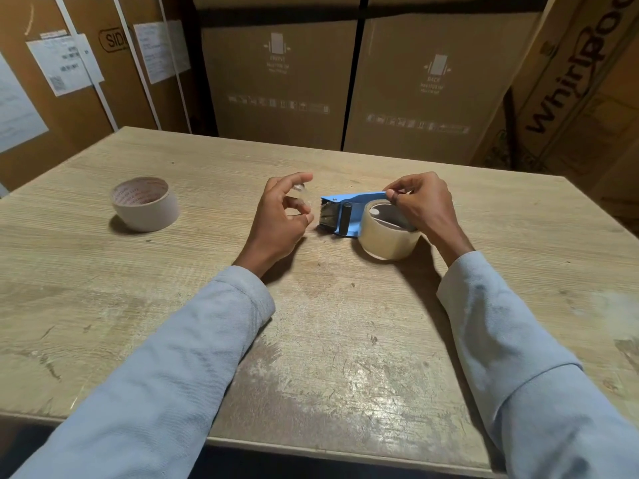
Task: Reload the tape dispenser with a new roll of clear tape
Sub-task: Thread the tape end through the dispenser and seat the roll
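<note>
With the clear tape roll [389, 233] already seated in the blue dispenser [349, 210] on the table [328, 340], the right hand [423, 205] pinching its frame should steady it while the left hand [281, 216], fingers curled around a scrap of clear tape [300, 195], threads the free end toward the serrated blade [326, 216].

We're in a storeroom or warehouse: tall appliance cartons [425, 84] with shipping labels [64, 63] and white strapping crowd right behind the far edge of a scuffed wooden counter [345, 323].
</note>
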Motion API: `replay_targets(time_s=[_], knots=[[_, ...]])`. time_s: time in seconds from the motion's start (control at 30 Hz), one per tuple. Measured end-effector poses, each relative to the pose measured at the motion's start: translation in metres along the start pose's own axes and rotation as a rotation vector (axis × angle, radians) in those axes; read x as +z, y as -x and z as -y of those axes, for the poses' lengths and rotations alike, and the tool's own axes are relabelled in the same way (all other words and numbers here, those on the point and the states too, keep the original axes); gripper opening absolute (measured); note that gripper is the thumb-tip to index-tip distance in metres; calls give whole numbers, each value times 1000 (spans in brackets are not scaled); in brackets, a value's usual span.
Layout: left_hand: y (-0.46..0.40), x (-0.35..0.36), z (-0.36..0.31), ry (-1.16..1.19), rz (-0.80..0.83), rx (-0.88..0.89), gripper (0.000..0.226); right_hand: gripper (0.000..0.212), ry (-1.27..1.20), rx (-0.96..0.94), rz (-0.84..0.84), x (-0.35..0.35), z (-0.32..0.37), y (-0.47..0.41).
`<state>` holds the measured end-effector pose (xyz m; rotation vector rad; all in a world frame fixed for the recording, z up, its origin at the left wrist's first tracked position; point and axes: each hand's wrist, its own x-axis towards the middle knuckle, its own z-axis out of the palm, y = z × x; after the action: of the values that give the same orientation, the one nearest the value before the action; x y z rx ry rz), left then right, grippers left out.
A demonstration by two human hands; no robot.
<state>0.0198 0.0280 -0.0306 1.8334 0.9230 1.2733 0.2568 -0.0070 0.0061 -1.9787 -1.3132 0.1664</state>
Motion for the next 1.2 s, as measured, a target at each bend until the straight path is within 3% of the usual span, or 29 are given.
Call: replay_targets(time_s=[0.33, 0.57, 0.93, 1.2], knots=[[-16, -1, 8, 94, -1, -185, 39, 18, 17, -135, -4, 0, -1, 2], [-25, -11, 9, 115, 203, -168, 28, 17, 27, -210, -10, 1, -6, 0], [-35, -21, 13, 58, 258, -162, 17, 16, 28, -250, 11, 4, -11, -4], [-41, -22, 20, 72, 303, -158, 25, 18, 78, -293, -3, 2, -10, -3]])
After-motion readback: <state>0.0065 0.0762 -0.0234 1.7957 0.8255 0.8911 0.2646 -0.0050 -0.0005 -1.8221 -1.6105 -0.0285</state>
